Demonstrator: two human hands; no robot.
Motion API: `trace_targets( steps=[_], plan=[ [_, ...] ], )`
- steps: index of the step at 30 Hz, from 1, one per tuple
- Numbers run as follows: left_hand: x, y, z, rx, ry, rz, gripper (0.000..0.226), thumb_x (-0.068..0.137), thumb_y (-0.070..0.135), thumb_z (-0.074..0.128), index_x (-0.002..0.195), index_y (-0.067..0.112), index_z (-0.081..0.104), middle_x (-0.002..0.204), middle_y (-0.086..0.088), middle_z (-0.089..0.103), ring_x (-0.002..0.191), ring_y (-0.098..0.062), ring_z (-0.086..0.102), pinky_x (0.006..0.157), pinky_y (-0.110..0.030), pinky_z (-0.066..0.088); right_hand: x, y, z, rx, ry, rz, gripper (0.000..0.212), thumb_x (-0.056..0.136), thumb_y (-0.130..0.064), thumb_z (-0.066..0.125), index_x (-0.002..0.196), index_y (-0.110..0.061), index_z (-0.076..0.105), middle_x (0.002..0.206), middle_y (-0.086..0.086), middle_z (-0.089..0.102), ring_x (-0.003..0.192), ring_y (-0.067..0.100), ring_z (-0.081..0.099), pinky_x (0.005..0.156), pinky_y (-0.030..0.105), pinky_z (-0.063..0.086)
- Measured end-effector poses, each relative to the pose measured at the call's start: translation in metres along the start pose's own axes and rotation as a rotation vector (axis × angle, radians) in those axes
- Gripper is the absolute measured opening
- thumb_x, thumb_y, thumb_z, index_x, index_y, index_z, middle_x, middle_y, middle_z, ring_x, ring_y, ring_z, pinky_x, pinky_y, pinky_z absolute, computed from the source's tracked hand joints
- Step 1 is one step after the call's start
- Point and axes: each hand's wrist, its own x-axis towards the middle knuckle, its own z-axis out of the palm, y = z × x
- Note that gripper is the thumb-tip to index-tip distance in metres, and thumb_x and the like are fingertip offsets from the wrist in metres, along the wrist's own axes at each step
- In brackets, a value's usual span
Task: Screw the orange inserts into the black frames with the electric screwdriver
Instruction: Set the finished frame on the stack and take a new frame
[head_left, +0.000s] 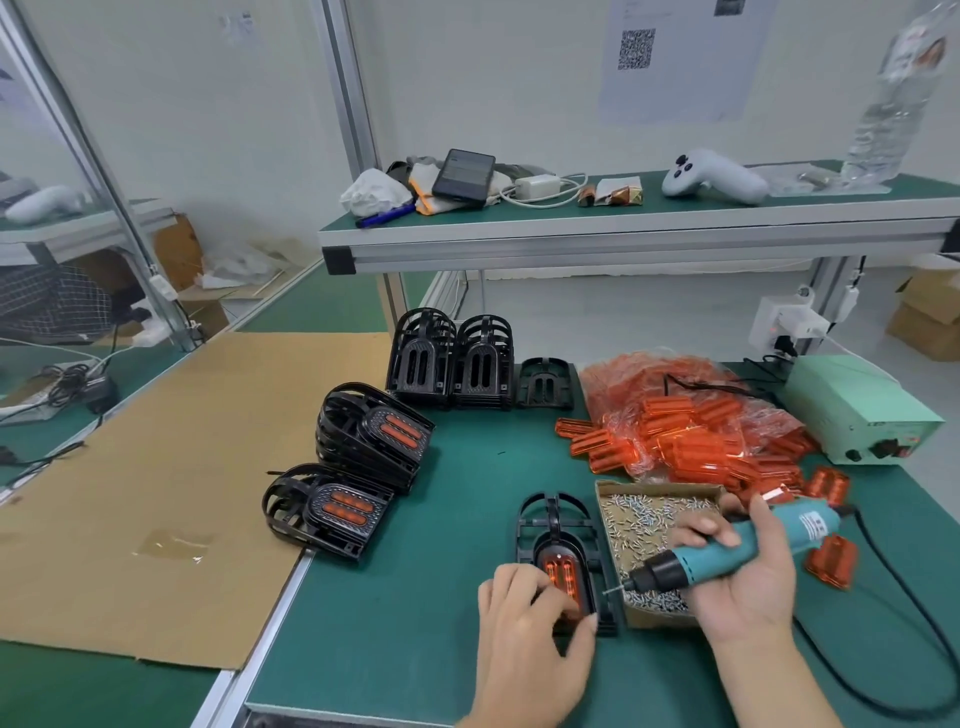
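Observation:
A black frame (556, 525) lies flat on the green mat with an orange insert (560, 569) seated in it. My left hand (530, 634) rests on the frame's near end, its fingers over the insert. My right hand (743, 577) grips the teal electric screwdriver (737, 545), tilted with its bit pointing left over the corner of the screw box (649, 519), just right of the frame. Loose orange inserts (691, 436) spill from a plastic bag behind.
Two stacks of frames with inserts (363, 457) stand to the left, and empty black frames (457, 364) stand at the back. A green power supply (857, 410) sits far right. Its black cable (904, 623) loops at the right edge. Cardboard sheet (156, 467) covers the left bench.

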Motion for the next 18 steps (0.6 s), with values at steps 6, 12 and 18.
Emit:
trace_targets(
  steps=[6, 12, 18],
  plan=[
    [0.021, 0.034, 0.006, 0.292, -0.299, -0.226, 0.083, 0.064, 0.088, 0.050, 0.116, 0.024, 0.059, 0.121, 0.004, 0.049, 0.116, -0.025, 0.044, 0.095, -0.042, 0.039, -0.003, 0.002, -0.016, 0.075, 0.026, 0.025, 0.031, 0.104, -0.045, 0.054, 0.083, -0.024, 0.062, 0.057, -0.015, 0.037, 0.066, 0.002, 0.046, 0.058, 0.015, 0.041],
    [0.016, 0.028, 0.001, 0.309, -0.336, -0.327, 0.068, 0.078, 0.076, 0.051, 0.126, 0.027, 0.054, 0.127, 0.005, 0.046, 0.125, -0.023, 0.042, 0.104, -0.039, 0.039, -0.005, -0.001, -0.017, 0.084, 0.050, 0.042, 0.030, 0.103, -0.045, 0.056, 0.082, -0.024, 0.062, 0.058, -0.015, 0.037, 0.066, 0.002, 0.045, 0.058, 0.015, 0.040],
    [0.013, 0.015, -0.041, -0.393, -0.029, -0.710, 0.032, 0.077, 0.058, 0.071, 0.104, 0.044, 0.059, 0.099, 0.022, 0.070, 0.093, 0.004, 0.064, 0.085, -0.020, 0.049, -0.006, 0.003, -0.017, 0.091, 0.047, 0.027, 0.031, 0.104, -0.045, 0.056, 0.081, -0.024, 0.062, 0.059, -0.015, 0.037, 0.064, 0.002, 0.045, 0.058, 0.015, 0.039]
  ],
)
